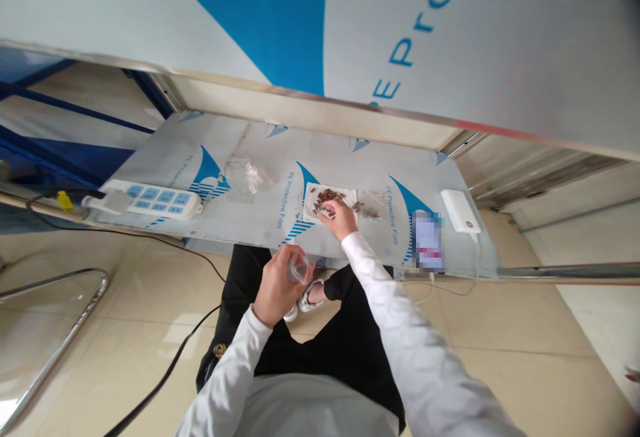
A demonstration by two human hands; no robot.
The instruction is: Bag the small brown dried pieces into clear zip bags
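Note:
Below the front edge of the shelf, my left hand (278,285) is closed around a small clear plastic bag (299,268), its mouth turned upward. My right hand (341,219) reaches over the shelf, with its fingertips drawn together at a pile of small brownish metal parts (327,197). These parts lie on a white sheet or shallow tray (349,194). What the right fingertips pinch is too small to make out. Just right of the pile, a clear bag (370,205) has more dark small parts at it.
More clear plastic bags (247,176) lie on the film-covered shelf (260,224). A white power strip (150,200) sits at left; a phone (427,242) and a white power bank (460,211) with a cable are at right. An upper panel (500,44) overhangs the back.

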